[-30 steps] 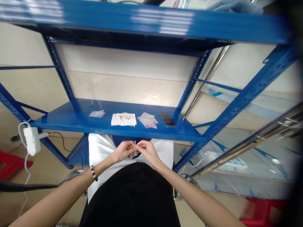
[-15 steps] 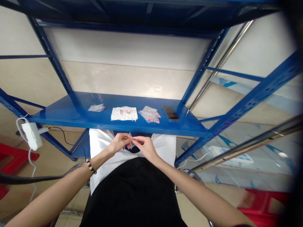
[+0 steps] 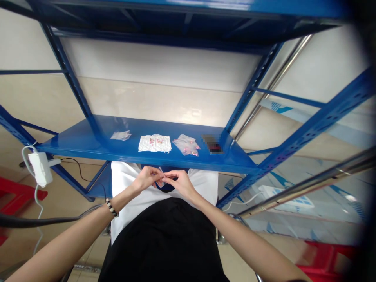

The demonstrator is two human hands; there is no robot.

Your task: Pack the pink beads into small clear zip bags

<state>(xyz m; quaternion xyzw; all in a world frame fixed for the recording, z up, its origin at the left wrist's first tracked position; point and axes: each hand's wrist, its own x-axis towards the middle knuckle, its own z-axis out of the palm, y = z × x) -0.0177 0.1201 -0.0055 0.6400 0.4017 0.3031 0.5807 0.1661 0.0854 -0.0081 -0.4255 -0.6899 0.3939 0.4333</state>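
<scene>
a: status of the hands?
b: my left hand (image 3: 148, 179) and right hand (image 3: 179, 182) are both pinched narrow on one small clear packet (image 3: 161, 181), held at my waist just below the blue shelf (image 3: 88, 145).
a: change since a second ago?
b: the packet stood upright between my fingertips; now it lies lower and flatter, fingertips meeting. i judge the fine handling continues. the pouches (image 3: 185, 144) on the shelf are unmoved.

no readable text, label or number shows anywhere.
</scene>
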